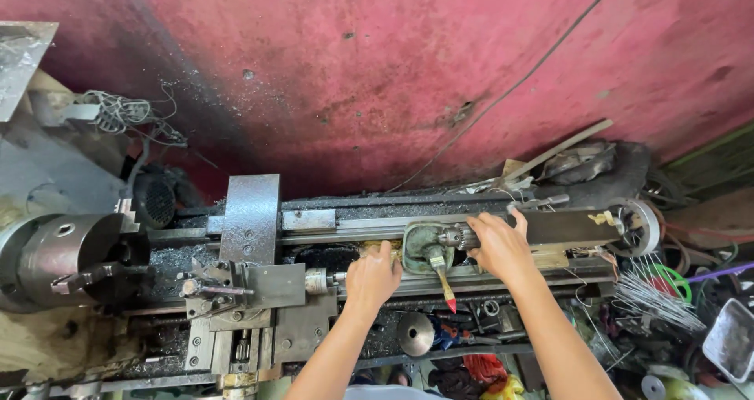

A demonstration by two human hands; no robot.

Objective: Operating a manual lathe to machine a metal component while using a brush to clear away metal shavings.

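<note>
Dull, greasy grey metal lathe bed [369, 226], swarf-strewn; scuffed matt red wall [377, 62]; red-tipped lever [442, 278], perhaps plastic.

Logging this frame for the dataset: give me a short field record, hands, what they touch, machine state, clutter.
setting: metal lathe seen from above, against a red wall
left hand: left hand closed over the bed rails beside the tailstock; what it grips is hidden
right hand: right hand resting on the green tailstock body
chuck: three-jaw chuck at far left, no workpiece visible
tool post: carriage with tool post between chuck and hands
nearby: red-tipped brush below the tailstock; handwheel at right end; wire rods at right
</note>
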